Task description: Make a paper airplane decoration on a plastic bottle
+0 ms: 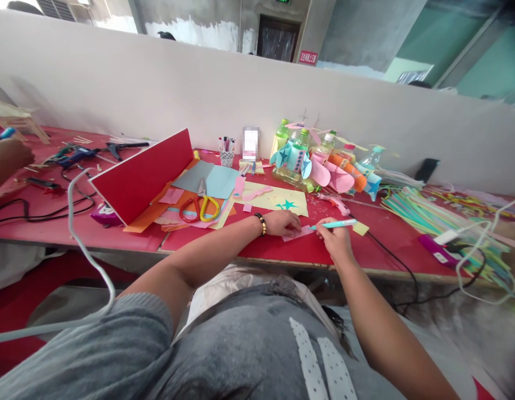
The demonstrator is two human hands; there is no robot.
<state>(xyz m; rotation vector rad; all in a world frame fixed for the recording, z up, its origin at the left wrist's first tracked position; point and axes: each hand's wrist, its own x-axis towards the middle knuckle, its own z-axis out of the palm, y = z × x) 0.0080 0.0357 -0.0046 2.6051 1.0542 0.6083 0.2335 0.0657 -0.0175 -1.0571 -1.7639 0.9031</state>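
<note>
My right hand (pixel 334 239) grips a light blue pen (pixel 338 224), its tip on a strip of pink paper (pixel 299 233) that lies on the red table. My left hand (pixel 284 223), with a beaded bracelet at the wrist, rests on the strip's left end, fingers spread and bent. Just behind it lies a pale yellow sheet (pixel 263 191) with a teal star (pixel 287 205) on it. To the left, scissors (pixel 200 206) with a red and a yellow handle lie on stacked coloured paper. A small yellow paper square (pixel 361 228) sits right of the pen.
Bottle rockets (pixel 301 158) with paper fins stand at the back, near a pink glue gun (pixel 334 204). A red board (pixel 144 178) leans at left. A pen cup (pixel 227 153) and a phone (pixel 251 143) stand behind. Coloured strips (pixel 424 214) and another person's hand (pixel 11 161) flank me.
</note>
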